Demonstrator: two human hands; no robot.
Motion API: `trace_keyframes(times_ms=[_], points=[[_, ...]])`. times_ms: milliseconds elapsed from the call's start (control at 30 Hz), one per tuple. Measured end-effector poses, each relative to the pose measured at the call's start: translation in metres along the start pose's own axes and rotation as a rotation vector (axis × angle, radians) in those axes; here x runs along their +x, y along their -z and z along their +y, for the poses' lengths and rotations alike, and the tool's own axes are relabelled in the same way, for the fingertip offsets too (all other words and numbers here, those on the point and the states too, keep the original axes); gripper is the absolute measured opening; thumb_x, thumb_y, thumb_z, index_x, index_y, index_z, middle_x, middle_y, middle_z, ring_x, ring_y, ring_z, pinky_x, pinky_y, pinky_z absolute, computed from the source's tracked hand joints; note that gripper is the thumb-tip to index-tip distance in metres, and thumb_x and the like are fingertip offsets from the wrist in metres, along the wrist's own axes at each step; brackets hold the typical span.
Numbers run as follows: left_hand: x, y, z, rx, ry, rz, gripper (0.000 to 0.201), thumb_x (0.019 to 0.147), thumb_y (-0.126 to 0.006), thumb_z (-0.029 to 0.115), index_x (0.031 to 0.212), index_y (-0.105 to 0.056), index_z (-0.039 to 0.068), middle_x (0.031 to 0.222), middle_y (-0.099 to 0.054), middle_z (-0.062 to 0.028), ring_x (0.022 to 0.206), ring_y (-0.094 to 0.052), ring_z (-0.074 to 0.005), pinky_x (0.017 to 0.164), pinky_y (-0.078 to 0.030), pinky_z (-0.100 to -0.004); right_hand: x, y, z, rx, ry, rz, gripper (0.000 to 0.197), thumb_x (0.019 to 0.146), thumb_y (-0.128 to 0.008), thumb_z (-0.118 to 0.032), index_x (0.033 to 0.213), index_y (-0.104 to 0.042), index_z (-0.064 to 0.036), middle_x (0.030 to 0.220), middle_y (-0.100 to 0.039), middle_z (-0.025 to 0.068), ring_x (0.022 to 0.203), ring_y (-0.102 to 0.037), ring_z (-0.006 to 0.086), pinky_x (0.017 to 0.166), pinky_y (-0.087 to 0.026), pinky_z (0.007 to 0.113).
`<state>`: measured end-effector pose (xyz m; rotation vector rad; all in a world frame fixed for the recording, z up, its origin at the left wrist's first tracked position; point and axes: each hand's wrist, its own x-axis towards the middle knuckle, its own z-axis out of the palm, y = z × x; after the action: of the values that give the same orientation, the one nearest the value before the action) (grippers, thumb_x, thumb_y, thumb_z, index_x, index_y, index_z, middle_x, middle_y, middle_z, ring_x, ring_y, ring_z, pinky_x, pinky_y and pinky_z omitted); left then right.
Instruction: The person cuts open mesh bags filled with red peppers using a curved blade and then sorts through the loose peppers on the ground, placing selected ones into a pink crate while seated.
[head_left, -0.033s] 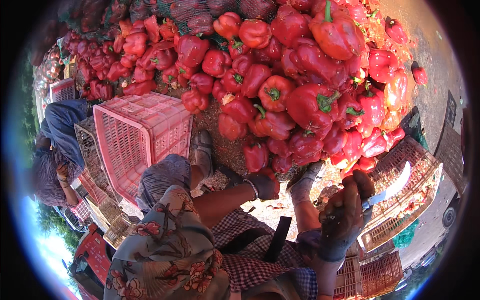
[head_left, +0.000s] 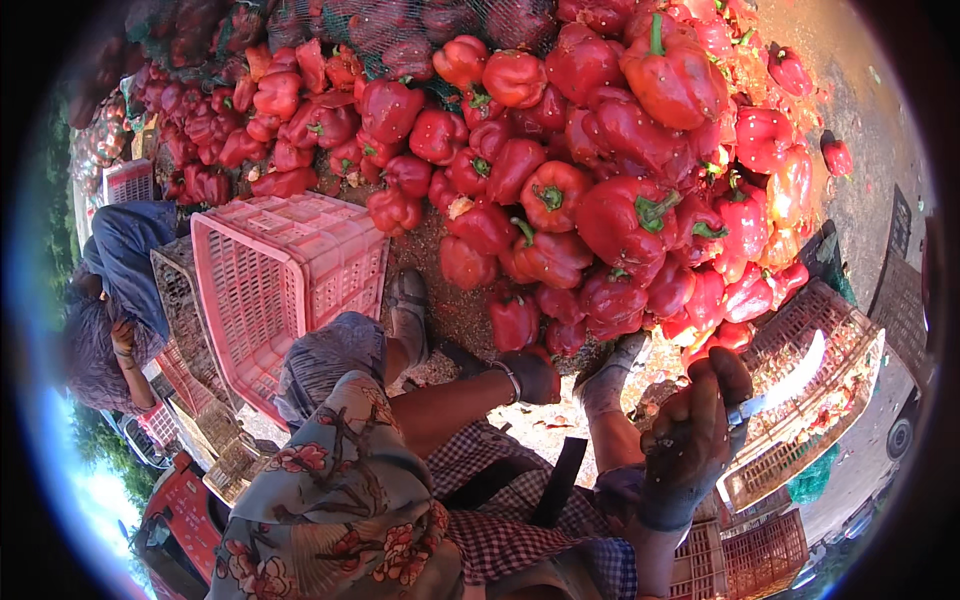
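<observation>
Head view: the right hand (head_left: 690, 440) is closed up, fingers curled round the handle of a knife (head_left: 790, 385). Palm side faces the camera, more or less, and the blade sticks out to the right, angled up, bright enough to glare. It's over a crate (head_left: 770, 465) with bits of scrap in it, as seen from above.

Left hand (head_left: 535, 378) is lower-middle, bracelet (head_left: 512, 382) on the wrist, back of the hand toward us. There's a sliver of red at its far edge, but the fingers are hidden, so I honestly can't tell if they're apart or clamped on something.

The red peppers (head_left: 600, 210) are in a big heap just past both hands, filling the top middle and spreading left, with some under a net (head_left: 385, 25) up top. A pink crate (head_left: 290, 270) lies tipped on its side left of the heap, its open side facing left. Another person (head_left: 140, 265) is at far left.
</observation>
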<state>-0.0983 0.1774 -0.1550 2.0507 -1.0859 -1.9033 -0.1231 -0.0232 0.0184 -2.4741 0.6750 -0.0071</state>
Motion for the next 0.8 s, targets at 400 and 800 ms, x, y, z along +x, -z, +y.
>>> trace_keyframes(times_ms=[400, 800], points=[[0.037, 0.046, 0.022, 0.4, -0.271, 0.059, 0.056, 0.084, -0.056, 0.057, 0.101, -0.073, 0.006, 0.105, -0.071, -0.016, 0.097, -0.068, -0.0337, 0.088, -0.051, -0.043, -0.082, 0.012, -0.101, 1.229, -0.288, 0.513, 0.037, 0.097, -0.056, -0.023, 0.127, -0.049, -0.0026, 0.084, -0.058, 0.0076, 0.055, -0.056, 0.0116, 0.04, -0.04, 0.02], [-0.173, 0.153, -0.021, -0.639, -0.636, 0.853, 0.02, 0.092, -0.065, 0.021, 0.086, -0.059, 0.003, 0.067, -0.058, -0.0004, 0.056, -0.05, -0.0097, 0.054, -0.043, -0.0279, -0.171, -0.07, -0.09, 1.322, -0.39, 0.511, 0.042, 0.092, -0.066, -0.018, 0.126, -0.05, 0.0007, 0.069, -0.056, 0.0044, 0.045, -0.051, 0.0117, 0.039, -0.043, 0.026]])
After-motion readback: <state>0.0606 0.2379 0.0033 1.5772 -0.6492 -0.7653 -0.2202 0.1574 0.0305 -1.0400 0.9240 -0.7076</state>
